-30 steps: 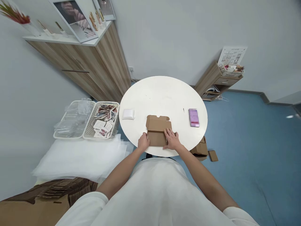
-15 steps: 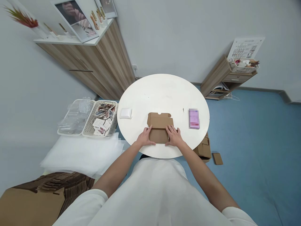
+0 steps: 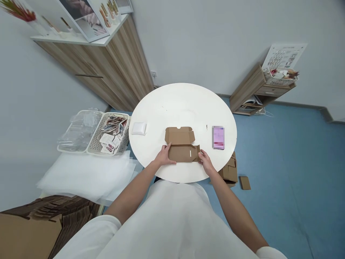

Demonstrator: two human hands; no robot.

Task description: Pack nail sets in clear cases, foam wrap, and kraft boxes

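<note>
A brown cardboard box (image 3: 179, 153), partly folded, lies on the white oval table (image 3: 185, 102) with its lid laid back toward the far side. My left hand (image 3: 164, 156) grips the box's left side, fingers at the far corner and thumb along the near edge. At the opposite end, my right hand (image 3: 206, 162) has its fingers closed on the right end flap, which is folded outward. A white slot shows in the box's base near that flap. Parts of both hands' fingers are hidden by the cardboard.
A white packet (image 3: 138, 128) lies on the table's left, a pinkish-purple stack (image 3: 218, 137) on its right. Left of the table stand white baskets (image 3: 93, 146) of clear plastic and cards, above white sheets (image 3: 86, 176) and stacked cardboard (image 3: 29, 233). Cardboard boxes (image 3: 229, 171) sit below at right.
My right hand has moved right from the box's inner side, and the right end flap now stretches outward. The left hand stays at the left side. The view has shifted slightly.
</note>
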